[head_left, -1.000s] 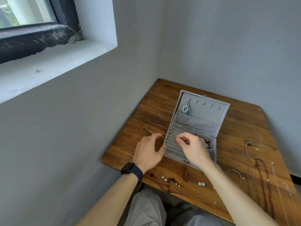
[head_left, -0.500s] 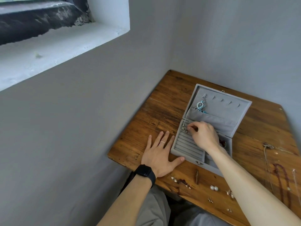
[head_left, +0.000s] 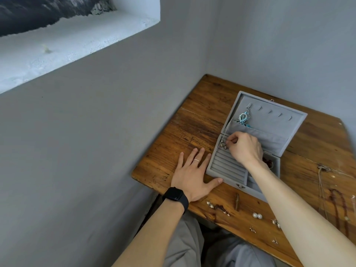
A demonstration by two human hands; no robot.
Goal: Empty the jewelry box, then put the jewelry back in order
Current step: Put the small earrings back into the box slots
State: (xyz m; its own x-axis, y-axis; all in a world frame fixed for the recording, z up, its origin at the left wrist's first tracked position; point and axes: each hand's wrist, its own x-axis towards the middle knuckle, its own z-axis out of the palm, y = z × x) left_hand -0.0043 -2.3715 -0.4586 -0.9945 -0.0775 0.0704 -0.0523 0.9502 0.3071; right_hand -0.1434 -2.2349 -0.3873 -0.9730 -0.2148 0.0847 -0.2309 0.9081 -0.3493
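**Grey box open, right hand working at the ring rows**

From my remote seat I see the jewelry box lying open on the wooden table, its lid tipped back beyond both hands. My left hand lies flat on the wood with fingers straight and spread. Its thumb touches the near corner of the box, and its forefinger runs along the box's side. A black watch sits on that wrist.

The right hand reaches over the ridged rows with fingers curled. Thumb and forefinger pinch at the small earrings in the far row (too tiny for me to tell how many). Just beyond its knuckles a blue dangling earring hangs in the lid. Dark red beads show in the compartment under the right wrist.

Nearer me than the left thumb lie loose studs, among them a pearl pair. Necklaces stretch out beyond the right forearm.
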